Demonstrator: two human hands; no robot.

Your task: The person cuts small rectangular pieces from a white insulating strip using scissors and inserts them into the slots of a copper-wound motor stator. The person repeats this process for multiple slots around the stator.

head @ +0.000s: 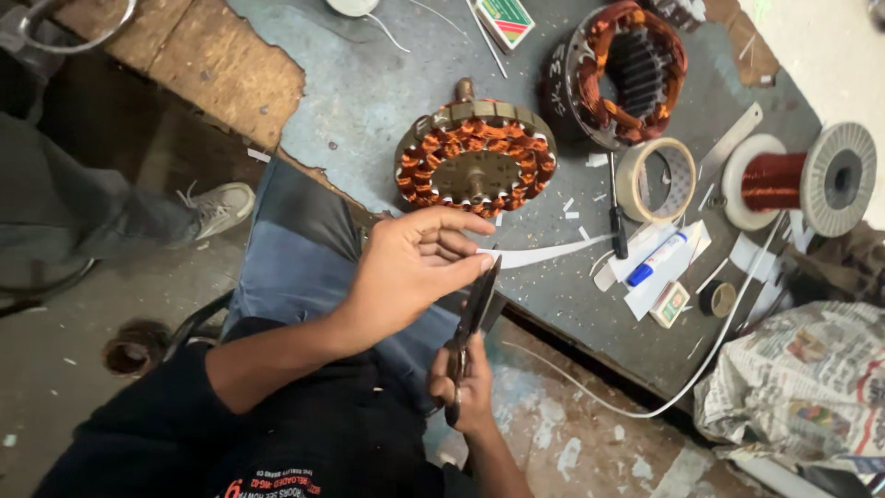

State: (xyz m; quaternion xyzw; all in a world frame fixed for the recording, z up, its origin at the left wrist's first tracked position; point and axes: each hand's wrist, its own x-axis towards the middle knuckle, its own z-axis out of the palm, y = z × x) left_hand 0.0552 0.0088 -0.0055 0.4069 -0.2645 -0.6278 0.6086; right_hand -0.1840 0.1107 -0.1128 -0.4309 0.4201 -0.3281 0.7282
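Pretty clearly a small motor-rewinding repair workshop. The counter [387, 83] is a beat-up slab with its grey covering torn away to bare board at one corner, and it's littered with paper offcuts. On it sit a fan stator [476, 157] wound with copper coils, a second wound stator [629, 72] tipped on its side, a spool of copper wire [800, 179] and a roll of tape [656, 179]. The concrete floor [83, 323] below is stained and dusty.
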